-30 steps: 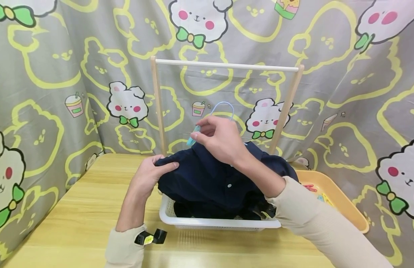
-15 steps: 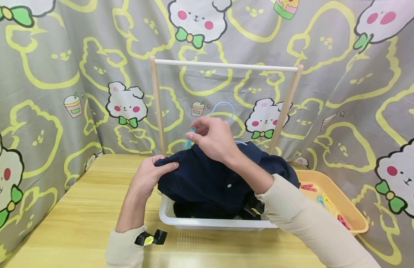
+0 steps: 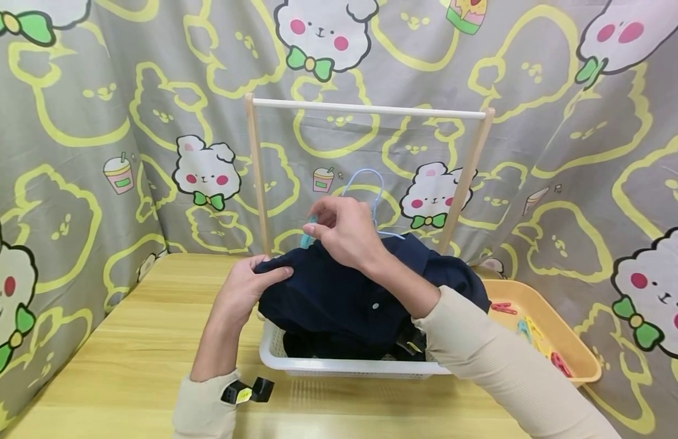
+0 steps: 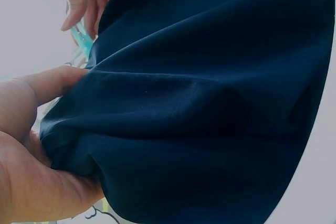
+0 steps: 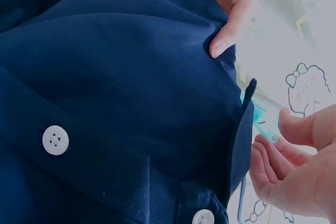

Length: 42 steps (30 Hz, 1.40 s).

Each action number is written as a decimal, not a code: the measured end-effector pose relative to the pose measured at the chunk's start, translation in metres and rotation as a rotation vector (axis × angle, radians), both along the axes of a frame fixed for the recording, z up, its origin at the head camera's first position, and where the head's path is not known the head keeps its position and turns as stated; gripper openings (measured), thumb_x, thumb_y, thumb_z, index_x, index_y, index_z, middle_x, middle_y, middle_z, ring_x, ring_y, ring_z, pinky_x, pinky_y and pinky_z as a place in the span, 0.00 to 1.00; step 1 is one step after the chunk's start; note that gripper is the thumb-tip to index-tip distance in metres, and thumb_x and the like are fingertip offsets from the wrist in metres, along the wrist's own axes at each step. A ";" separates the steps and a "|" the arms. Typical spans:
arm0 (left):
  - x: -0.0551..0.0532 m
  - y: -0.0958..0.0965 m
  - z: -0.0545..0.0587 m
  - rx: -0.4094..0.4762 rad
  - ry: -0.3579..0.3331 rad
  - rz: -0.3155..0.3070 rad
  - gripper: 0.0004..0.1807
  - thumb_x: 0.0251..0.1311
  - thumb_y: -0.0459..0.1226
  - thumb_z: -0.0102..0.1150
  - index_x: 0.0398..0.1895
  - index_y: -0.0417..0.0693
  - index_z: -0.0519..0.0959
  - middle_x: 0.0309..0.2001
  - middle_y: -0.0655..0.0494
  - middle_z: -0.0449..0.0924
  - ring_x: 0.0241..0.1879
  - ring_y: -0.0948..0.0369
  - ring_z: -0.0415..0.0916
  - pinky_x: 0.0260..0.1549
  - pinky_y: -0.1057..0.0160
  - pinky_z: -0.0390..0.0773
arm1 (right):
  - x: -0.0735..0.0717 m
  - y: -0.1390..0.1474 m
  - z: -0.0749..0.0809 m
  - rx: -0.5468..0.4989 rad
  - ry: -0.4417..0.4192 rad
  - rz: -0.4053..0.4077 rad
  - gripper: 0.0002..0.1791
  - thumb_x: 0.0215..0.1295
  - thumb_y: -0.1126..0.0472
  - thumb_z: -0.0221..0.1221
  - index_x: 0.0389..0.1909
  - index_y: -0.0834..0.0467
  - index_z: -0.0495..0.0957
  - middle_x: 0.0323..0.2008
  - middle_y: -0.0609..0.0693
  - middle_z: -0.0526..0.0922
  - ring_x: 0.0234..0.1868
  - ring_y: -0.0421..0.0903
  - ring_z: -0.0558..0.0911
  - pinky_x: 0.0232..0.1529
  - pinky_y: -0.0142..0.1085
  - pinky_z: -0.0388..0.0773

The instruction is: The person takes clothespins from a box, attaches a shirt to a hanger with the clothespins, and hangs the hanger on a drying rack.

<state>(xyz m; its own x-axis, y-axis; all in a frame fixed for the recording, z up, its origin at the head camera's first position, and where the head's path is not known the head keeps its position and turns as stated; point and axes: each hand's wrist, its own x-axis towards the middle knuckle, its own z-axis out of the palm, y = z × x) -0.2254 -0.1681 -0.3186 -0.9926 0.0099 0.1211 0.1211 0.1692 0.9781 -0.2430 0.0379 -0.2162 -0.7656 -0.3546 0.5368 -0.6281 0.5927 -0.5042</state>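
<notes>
A navy buttoned shirt lies bunched over a white basket, a light blue hanger standing up out of its collar. My left hand grips the shirt's shoulder edge, thumb on top, fingers underneath and partly hidden. My right hand pinches a teal clothespin between thumb and fingers, just above the top edge of the shirt. In the right wrist view the clothespin points toward the fabric, overlapping the hanger side of the shirt. White buttons run down the shirt front.
Behind the basket stands a rack with wooden posts and a white crossbar. An orange tray with red, yellow and teal clothespins sits at the right. A patterned curtain encloses the wooden table.
My right hand has moved slightly down and left with the clothespin, bringing it closer to the shirt's edge. The left hand keeps its hold on the shirt.
</notes>
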 end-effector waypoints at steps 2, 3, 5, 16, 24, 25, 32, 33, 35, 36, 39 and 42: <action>0.000 0.000 0.000 0.004 -0.001 0.002 0.20 0.60 0.42 0.71 0.20 0.48 0.69 0.17 0.62 0.60 0.25 0.58 0.69 0.29 0.62 0.70 | -0.001 0.000 -0.001 -0.002 0.012 0.000 0.09 0.65 0.58 0.68 0.41 0.58 0.86 0.33 0.50 0.88 0.37 0.45 0.87 0.42 0.40 0.83; 0.000 0.000 0.000 0.004 -0.001 0.003 0.20 0.60 0.42 0.71 0.20 0.48 0.69 0.17 0.62 0.59 0.25 0.58 0.69 0.29 0.62 0.69 | -0.001 0.000 0.000 -0.003 0.018 0.001 0.09 0.65 0.58 0.68 0.41 0.58 0.86 0.33 0.50 0.88 0.37 0.45 0.87 0.42 0.40 0.83; 0.000 0.000 0.000 0.004 -0.001 0.005 0.20 0.60 0.42 0.71 0.20 0.48 0.69 0.17 0.62 0.59 0.24 0.58 0.68 0.29 0.62 0.69 | -0.001 -0.001 0.000 -0.005 0.027 0.003 0.08 0.64 0.59 0.69 0.40 0.59 0.86 0.33 0.50 0.88 0.36 0.45 0.87 0.42 0.40 0.82; 0.000 0.000 -0.001 0.020 0.002 0.003 0.17 0.60 0.41 0.70 0.21 0.47 0.72 0.18 0.61 0.64 0.27 0.56 0.73 0.31 0.62 0.73 | -0.002 -0.004 0.003 0.031 0.065 -0.005 0.05 0.63 0.60 0.70 0.29 0.56 0.84 0.25 0.48 0.85 0.29 0.43 0.83 0.34 0.36 0.79; 0.000 0.001 -0.001 0.031 0.007 0.005 0.17 0.60 0.41 0.70 0.21 0.47 0.72 0.18 0.62 0.64 0.26 0.57 0.73 0.31 0.62 0.73 | -0.002 -0.007 0.002 0.073 0.061 -0.008 0.05 0.62 0.61 0.70 0.28 0.56 0.84 0.23 0.47 0.85 0.29 0.43 0.82 0.33 0.35 0.77; 0.000 0.001 -0.001 0.032 0.007 0.005 0.17 0.60 0.41 0.70 0.21 0.47 0.72 0.18 0.62 0.64 0.26 0.57 0.73 0.30 0.63 0.73 | -0.002 -0.007 0.002 0.076 0.059 -0.006 0.05 0.62 0.61 0.70 0.28 0.56 0.84 0.23 0.47 0.85 0.29 0.43 0.82 0.33 0.35 0.77; 0.001 0.000 -0.001 0.031 0.005 -0.001 0.17 0.61 0.40 0.70 0.20 0.47 0.72 0.17 0.61 0.64 0.25 0.57 0.73 0.29 0.63 0.73 | -0.002 -0.010 0.001 0.094 0.024 0.004 0.04 0.62 0.62 0.69 0.29 0.57 0.85 0.24 0.47 0.85 0.29 0.43 0.82 0.33 0.34 0.78; 0.000 0.000 -0.001 0.029 0.005 -0.001 0.17 0.61 0.40 0.69 0.20 0.47 0.72 0.17 0.61 0.64 0.25 0.57 0.73 0.29 0.63 0.73 | -0.002 -0.010 0.001 0.099 0.021 0.004 0.04 0.62 0.62 0.70 0.29 0.57 0.85 0.24 0.47 0.85 0.30 0.43 0.82 0.34 0.34 0.78; 0.000 0.000 -0.001 0.026 0.006 -0.001 0.17 0.61 0.40 0.69 0.21 0.47 0.72 0.17 0.61 0.65 0.25 0.58 0.73 0.29 0.63 0.73 | -0.002 -0.011 0.002 0.106 0.015 0.003 0.03 0.61 0.62 0.70 0.30 0.57 0.86 0.25 0.47 0.85 0.30 0.43 0.82 0.34 0.34 0.78; 0.000 0.000 -0.001 0.026 0.007 -0.002 0.17 0.61 0.40 0.69 0.21 0.47 0.72 0.17 0.61 0.65 0.25 0.58 0.73 0.29 0.63 0.73 | -0.002 -0.011 0.002 0.110 0.013 0.003 0.03 0.61 0.62 0.70 0.30 0.57 0.86 0.25 0.47 0.86 0.31 0.44 0.82 0.35 0.34 0.78; 0.000 -0.001 -0.001 0.023 0.007 -0.001 0.17 0.61 0.40 0.69 0.21 0.47 0.72 0.17 0.61 0.65 0.25 0.58 0.73 0.29 0.63 0.73 | -0.003 -0.011 0.003 0.121 0.008 0.004 0.03 0.62 0.62 0.70 0.31 0.57 0.86 0.26 0.47 0.86 0.31 0.44 0.83 0.36 0.35 0.79; -0.001 -0.001 -0.001 0.024 0.005 -0.003 0.17 0.61 0.40 0.69 0.21 0.47 0.72 0.17 0.62 0.65 0.25 0.58 0.72 0.29 0.63 0.73 | -0.003 -0.011 0.003 0.133 -0.002 0.001 0.04 0.62 0.61 0.70 0.32 0.57 0.87 0.28 0.48 0.87 0.32 0.44 0.84 0.38 0.36 0.80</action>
